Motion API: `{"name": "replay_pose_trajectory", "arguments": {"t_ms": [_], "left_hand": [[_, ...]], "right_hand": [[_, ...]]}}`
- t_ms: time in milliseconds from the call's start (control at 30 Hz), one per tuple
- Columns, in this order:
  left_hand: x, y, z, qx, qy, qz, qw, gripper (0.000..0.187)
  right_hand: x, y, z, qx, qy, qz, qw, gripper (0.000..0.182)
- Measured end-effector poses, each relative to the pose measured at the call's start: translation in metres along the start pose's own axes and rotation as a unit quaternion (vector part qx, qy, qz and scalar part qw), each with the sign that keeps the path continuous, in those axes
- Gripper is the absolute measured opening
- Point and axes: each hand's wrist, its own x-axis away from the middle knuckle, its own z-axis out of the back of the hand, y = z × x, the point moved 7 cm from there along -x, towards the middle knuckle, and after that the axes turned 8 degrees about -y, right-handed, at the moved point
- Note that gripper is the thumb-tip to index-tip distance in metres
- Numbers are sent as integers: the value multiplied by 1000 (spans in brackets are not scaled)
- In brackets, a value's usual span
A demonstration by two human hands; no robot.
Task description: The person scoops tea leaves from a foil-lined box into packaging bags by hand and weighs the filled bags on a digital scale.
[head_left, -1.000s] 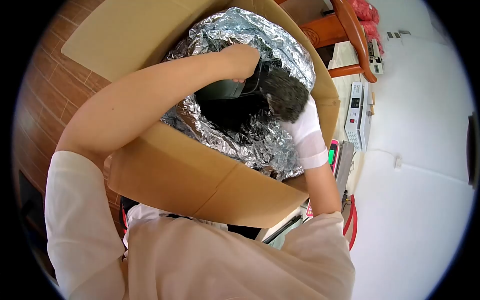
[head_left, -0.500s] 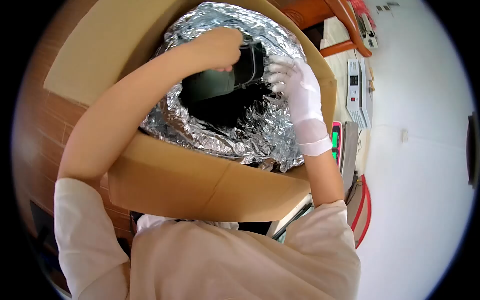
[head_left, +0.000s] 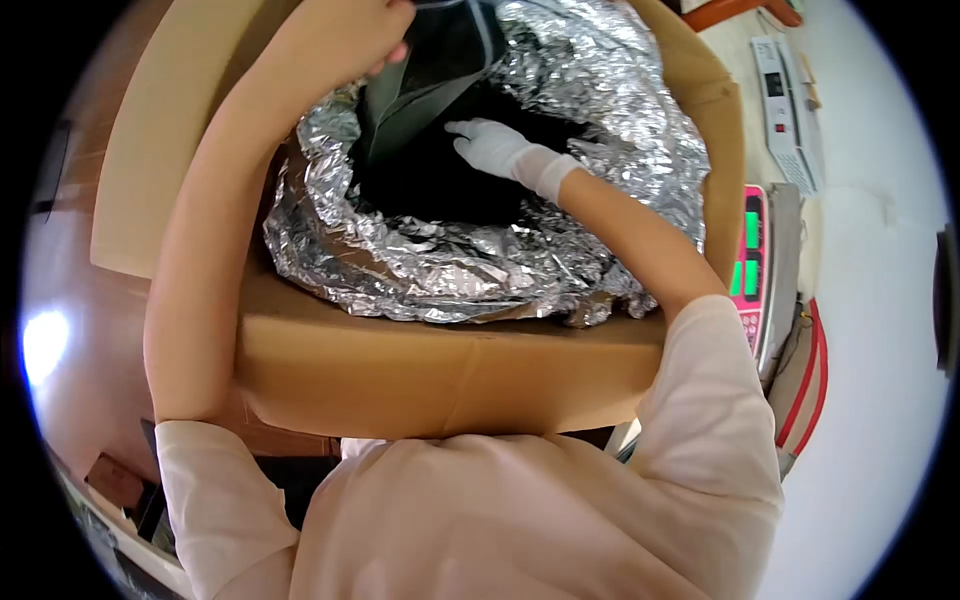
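A large cardboard box holds a crumpled silver foil lining. Inside the foil's opening lies a loose-looking black mass; its kind is too dark to make out. My bare left hand, at the top of the view, is closed on the edge of a dark pouch, whose mouth is spread and tilted over the black contents. My right hand wears a white glove and reaches over the black mass beside the pouch, fingers stretched out with nothing visible in them. Some of its fingers are hard to separate.
Right of the box stands a pink scale with green displays. Behind it is a white device with a red switch. A red hose or cable curves below the scale. A cardboard flap sticks out at left.
My right hand has moved from the foil's right side inward over the black contents. The pouch, still in my left hand, is tilted differently with its mouth wider. The whole view has shifted.
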Motion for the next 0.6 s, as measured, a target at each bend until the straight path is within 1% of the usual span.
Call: {"name": "replay_pose_trajectory", "arguments": {"t_ms": [33,67,100,133,167,200,267,300,333,400,433,500,533,600], "left_hand": [[6,9,6,-5,-2,12,1000,32],[17,30,13,39,3,13,999,26],[22,36,15,58,5,20,998,24],[26,42,17,78,7,27,997,24],[28,47,18,61,21,-16,998,26],[27,45,17,60,19,-9,998,26],[24,41,14,57,15,4,998,29],[29,49,16,23,64,-43,997,30],[26,46,15,38,49,1,998,30],[24,45,14,64,20,92,994,31],[27,50,12,34,71,14,997,31],[30,57,19,4,122,-64,990,32],[26,54,20,26,80,-71,994,30],[24,51,22,45,40,-77,995,29]], "right_hand": [[-20,-2,-11,-5,-2,25,1000,45],[-39,-7,-22,-11,-3,51,999,46],[-56,-13,-30,-18,-11,59,998,46],[-70,-25,-42,-23,-43,92,995,47],[-81,-36,-57,-29,-75,125,989,48],[-81,-50,-71,-36,-86,132,987,48],[-71,-81,-93,46,-68,160,984,51],[-78,-89,-94,-6,-47,185,982,55],[-77,-83,-96,-80,-116,176,974,61],[-68,-78,-105,-201,-169,171,950,66],[-65,-78,-98,-200,-166,169,951,66],[-52,-84,-90,-173,-234,138,947,71],[-50,-83,-90,-175,-250,132,943,69],[-50,-80,-95,-191,-284,132,930,65]]}}
